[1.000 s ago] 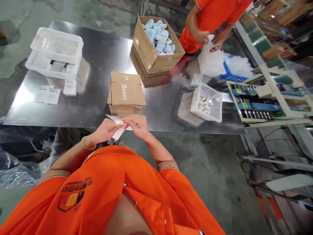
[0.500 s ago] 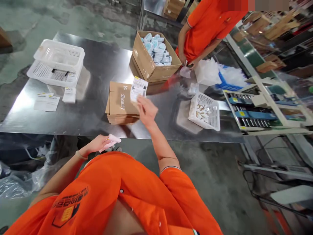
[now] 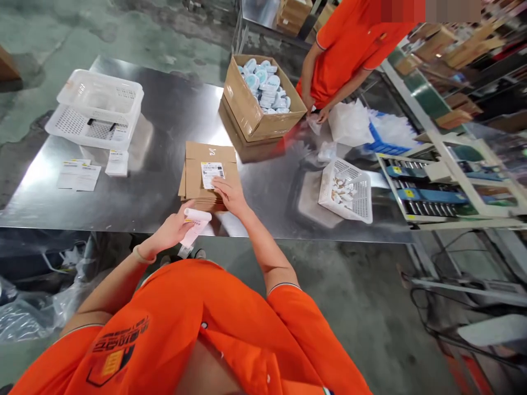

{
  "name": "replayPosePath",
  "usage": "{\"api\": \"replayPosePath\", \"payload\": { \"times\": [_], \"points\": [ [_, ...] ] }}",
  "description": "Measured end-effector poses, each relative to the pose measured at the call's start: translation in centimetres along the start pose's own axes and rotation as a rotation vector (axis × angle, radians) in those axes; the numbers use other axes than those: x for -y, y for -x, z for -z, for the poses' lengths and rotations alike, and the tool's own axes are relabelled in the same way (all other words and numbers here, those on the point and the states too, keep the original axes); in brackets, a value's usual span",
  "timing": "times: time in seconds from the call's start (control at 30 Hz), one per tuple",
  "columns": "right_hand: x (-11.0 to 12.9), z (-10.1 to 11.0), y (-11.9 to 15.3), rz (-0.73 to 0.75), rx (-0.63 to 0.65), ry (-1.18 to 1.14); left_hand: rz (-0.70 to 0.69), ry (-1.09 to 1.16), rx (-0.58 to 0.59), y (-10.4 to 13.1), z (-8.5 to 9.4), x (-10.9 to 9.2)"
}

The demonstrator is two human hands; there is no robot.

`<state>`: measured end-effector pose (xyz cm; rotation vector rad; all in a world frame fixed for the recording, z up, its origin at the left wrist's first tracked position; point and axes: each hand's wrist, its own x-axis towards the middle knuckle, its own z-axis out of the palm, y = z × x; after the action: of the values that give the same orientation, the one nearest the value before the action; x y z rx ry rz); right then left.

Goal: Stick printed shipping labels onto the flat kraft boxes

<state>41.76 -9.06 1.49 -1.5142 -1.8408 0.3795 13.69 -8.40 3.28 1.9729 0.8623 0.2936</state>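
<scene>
A stack of flat brown cardboard boxes (image 3: 195,156) lies at the front of the metal table. A white shipping label (image 3: 211,171) lies on the top box, over part of its printing. My right hand (image 3: 231,196) rests on the label's lower right corner, fingers stretched out flat. Just in front of the stack, my left hand (image 3: 175,226) is closed on a curled strip of shipping labels (image 3: 196,226) with pinkish backing. The strip's lower end hangs past the table's front edge.
White plastic baskets (image 3: 96,109) and loose paper slips (image 3: 78,175) are at the left. An open carton (image 3: 257,118) of round white-and-blue packs stands behind the stack. To the right is a white basket (image 3: 346,192) of small items. A co-worker (image 3: 337,60) handles a clear bag across the table.
My right hand has come down and left, and the label it held up now lies on the top box. My left hand has moved up and right with the label strip.
</scene>
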Motion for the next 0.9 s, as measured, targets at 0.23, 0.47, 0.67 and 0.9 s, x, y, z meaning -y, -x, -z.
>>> {"api": "replayPosePath", "payload": {
  "times": [0.23, 0.47, 0.67, 0.9],
  "points": [
    [0.9, 2.6, -0.9, -0.076, 0.341, 0.197, 0.129, -0.217, 0.021, -3.2, 1.3, -0.8],
    [4.2, 2.7, -6.3, -0.118, 0.213, 0.273, 0.096, -0.309, 0.067, -3.4, 1.7, -0.8],
    [3.2, 0.2, -7.5, -0.292, 0.455, 0.454, 0.210, -0.514, 0.046, -3.7, 1.7, -0.8],
    [-3.3, 4.3, -2.8, -0.745, 0.006, 0.296, 0.186, -0.052, -0.114, -4.3, 0.6, -0.2]
  ]
}}
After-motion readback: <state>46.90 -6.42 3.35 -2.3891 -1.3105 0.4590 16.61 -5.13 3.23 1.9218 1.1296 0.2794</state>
